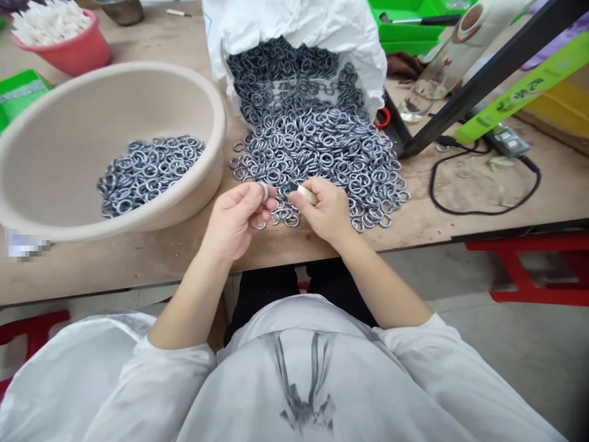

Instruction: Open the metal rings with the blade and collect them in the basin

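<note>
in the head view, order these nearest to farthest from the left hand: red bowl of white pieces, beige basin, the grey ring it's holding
From the left hand:
1. Grey ring: pinched in the hand itself.
2. Beige basin: just to the hand's left.
3. Red bowl: far left, beyond the basin.

behind the clear bottle (423, 89) sits a green bin (407, 34), right of it a black bar (483, 81), a lime-green strip (499, 110), a looped cable (488, 213) and a yellow box (561, 101), and well to its left a dark bowl (122, 11) and a red tub (87, 52) of white pieces (48, 23).
</note>
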The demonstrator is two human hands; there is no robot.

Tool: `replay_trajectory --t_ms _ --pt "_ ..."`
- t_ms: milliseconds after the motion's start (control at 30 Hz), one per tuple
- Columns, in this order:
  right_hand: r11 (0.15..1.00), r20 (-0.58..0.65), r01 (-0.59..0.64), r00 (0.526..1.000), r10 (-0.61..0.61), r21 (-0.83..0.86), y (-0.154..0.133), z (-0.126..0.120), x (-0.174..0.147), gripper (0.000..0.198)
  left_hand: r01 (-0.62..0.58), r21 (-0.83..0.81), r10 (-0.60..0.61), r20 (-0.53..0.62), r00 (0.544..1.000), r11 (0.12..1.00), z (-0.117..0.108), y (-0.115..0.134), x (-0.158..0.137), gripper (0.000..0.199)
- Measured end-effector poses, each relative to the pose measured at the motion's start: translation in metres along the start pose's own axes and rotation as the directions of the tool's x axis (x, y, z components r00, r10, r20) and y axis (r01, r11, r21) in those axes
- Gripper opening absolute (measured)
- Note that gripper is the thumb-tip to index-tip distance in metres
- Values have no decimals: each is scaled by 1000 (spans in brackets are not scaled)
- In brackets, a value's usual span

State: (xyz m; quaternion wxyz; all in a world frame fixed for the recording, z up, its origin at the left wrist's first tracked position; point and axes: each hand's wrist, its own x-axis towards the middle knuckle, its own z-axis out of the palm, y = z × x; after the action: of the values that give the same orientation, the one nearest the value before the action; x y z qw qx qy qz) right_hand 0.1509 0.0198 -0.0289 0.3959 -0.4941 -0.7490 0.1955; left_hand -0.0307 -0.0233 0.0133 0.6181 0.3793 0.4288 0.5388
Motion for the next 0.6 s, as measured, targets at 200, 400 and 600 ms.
replay_trajectory --t_ms 200,400,600 --pt "903 435 326 881 -183 -280 -27 9 -8 36 -178 -130 126 -336 933 975 -31 -5 -23 12" --pt "848 549 408 817 -175 -337 -43 20 -9 23 -34 -266 -54 -314 948 963 -37 -11 -31 10" --pt "962 347 135 913 -213 236 -37 3 -9 31 32 -29 -36 -149 988 999 -26 -23 -38 30"
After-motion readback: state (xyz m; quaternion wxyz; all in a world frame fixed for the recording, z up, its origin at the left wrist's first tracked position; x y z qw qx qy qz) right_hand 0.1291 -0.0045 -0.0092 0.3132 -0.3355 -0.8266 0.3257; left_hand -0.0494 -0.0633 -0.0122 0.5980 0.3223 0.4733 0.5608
